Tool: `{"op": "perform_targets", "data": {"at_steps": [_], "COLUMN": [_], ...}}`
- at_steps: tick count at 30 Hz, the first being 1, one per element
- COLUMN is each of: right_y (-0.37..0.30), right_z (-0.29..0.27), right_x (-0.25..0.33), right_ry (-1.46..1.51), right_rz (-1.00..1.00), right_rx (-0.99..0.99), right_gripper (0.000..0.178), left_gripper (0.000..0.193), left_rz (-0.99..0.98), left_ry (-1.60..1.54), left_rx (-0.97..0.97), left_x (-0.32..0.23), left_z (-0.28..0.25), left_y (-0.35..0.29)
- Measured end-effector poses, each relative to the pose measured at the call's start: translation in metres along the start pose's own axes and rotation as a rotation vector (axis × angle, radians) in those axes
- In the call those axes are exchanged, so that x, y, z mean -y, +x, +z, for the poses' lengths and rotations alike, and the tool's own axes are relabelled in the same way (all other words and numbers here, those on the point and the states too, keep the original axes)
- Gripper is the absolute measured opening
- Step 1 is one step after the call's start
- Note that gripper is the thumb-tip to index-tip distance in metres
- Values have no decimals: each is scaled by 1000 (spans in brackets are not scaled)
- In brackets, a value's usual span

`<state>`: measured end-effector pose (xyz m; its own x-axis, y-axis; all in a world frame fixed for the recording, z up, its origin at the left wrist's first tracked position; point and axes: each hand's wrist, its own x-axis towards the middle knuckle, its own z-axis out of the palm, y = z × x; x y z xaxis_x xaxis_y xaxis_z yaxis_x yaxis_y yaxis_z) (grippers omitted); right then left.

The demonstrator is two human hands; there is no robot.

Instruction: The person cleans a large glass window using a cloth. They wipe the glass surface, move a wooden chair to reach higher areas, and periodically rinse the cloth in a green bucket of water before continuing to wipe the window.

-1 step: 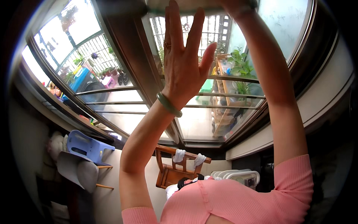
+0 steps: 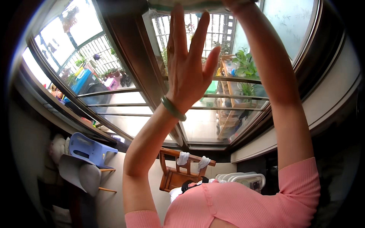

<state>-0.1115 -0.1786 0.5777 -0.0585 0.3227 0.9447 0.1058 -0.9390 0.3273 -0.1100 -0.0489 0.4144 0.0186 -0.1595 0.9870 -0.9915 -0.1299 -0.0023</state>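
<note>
My left hand point(image 2: 188, 70) is raised before a glass sliding door, fingers stretched out and thumb apart, a green bangle point(image 2: 173, 109) round its wrist. Its fingertips reach a pale, green-edged strip, perhaps a folded cloth point(image 2: 186, 5), cut off by the top edge of the view. Whether they press on the strip or the glass I cannot tell. My right arm rises too; only the wrist end of my right hand point(image 2: 238, 5) shows beside the strip, its fingers out of view. The door's dark brown frame point(image 2: 123, 45) stands left of my left hand.
Behind the glass are a wooden shelf point(image 2: 225, 98), potted plants point(image 2: 245, 62) and a blue box point(image 2: 80, 80). Below me stand a wooden chair point(image 2: 178, 178) with white cloths on its back, a blue plastic chair point(image 2: 89, 150), a grey chair point(image 2: 81, 174) and white stacked pieces point(image 2: 251, 178).
The pale strip at the top has come slightly lower into view, and my left fingertips sit a little lower. My right forearm has shifted slightly left.
</note>
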Motion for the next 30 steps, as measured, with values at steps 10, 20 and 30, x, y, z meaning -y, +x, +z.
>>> {"op": "perform_targets", "data": {"at_steps": [10,20,30], "right_y": [-76,-86,-338], "right_z": [1,-20,-72], "right_x": [30,25,73], "right_ry": [-62,-71,569], "right_rz": [-168,-146,69], "right_rx": [351,335,1085], "right_gripper": [28,24,34], "left_gripper": [41,53,54], "left_rz": [-47,-218,-278], "left_ry": [76,140,61], "left_rx": [216,375,579], "left_x": [-14,-1,-16], "left_z": [-24,-30,-22], "left_y": [-97,-133,-139]}}
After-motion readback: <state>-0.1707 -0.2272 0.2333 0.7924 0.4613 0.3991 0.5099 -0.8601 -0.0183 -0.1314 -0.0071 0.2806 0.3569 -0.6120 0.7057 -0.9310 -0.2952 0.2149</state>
